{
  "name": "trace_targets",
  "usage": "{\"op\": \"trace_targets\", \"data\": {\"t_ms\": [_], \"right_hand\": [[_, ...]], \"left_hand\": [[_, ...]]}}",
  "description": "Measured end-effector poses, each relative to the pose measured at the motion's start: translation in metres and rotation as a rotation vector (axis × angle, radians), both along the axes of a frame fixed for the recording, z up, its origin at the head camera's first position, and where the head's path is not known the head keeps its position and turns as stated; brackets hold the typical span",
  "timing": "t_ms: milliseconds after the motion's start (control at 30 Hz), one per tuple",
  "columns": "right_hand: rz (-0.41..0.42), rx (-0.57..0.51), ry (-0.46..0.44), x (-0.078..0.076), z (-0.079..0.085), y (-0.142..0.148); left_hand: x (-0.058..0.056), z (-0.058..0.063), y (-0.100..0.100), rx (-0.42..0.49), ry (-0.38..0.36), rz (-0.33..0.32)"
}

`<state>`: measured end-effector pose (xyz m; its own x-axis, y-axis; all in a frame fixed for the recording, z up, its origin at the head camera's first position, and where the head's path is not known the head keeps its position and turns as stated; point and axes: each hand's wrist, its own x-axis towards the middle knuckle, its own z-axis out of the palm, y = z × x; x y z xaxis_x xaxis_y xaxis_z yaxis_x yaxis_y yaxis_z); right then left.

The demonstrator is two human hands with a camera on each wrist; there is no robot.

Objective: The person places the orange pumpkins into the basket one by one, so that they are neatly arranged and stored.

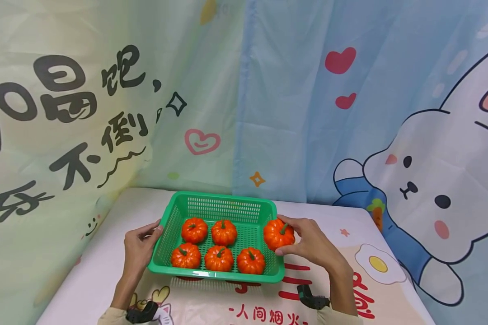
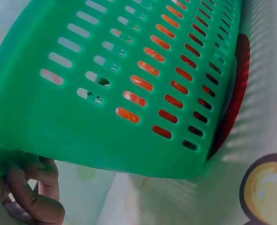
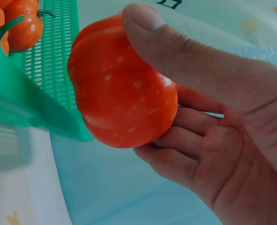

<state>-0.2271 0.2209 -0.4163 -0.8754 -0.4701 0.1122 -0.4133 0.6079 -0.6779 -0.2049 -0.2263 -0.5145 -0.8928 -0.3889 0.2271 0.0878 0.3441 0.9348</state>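
My right hand [image 1: 315, 241] holds a small orange pumpkin [image 1: 273, 237] with a green stem, at the right rim of a green plastic basket [image 1: 215, 273]. In the right wrist view the thumb [image 3: 148, 21] lies over the pumpkin [image 3: 122, 89], the fingers on its far side. My left hand [image 1: 138, 248] grips the basket's left rim; its curled fingers [image 2: 40, 201] show under the rim in the left wrist view. Several similar pumpkins, one of them at the front left [image 1: 185, 256], sit inside in two rows. The back right of the basket floor is bare mesh.
Under the basket lies a pale printed tablecloth [image 1: 264, 311] with red lettering and a fried-egg picture [image 1: 378, 263]. Behind the table hangs a printed curtain [image 1: 276, 113] with hearts and a rabbit. A dark strap device [image 1: 311, 300] sits at the right wrist.
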Motion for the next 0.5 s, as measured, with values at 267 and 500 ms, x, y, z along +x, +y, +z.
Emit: {"op": "trace_targets", "data": {"t_ms": [267, 500], "right_hand": [[0.043, -0.005, -0.01, -0.012, 0.0, -0.015], [0.065, 0.017, -0.007, -0.025, -0.006, -0.028]], "left_hand": [[0.0, 0.0, 0.0, -0.003, 0.001, 0.001], [-0.001, 0.0, 0.0, 0.006, 0.001, 0.007]]}}
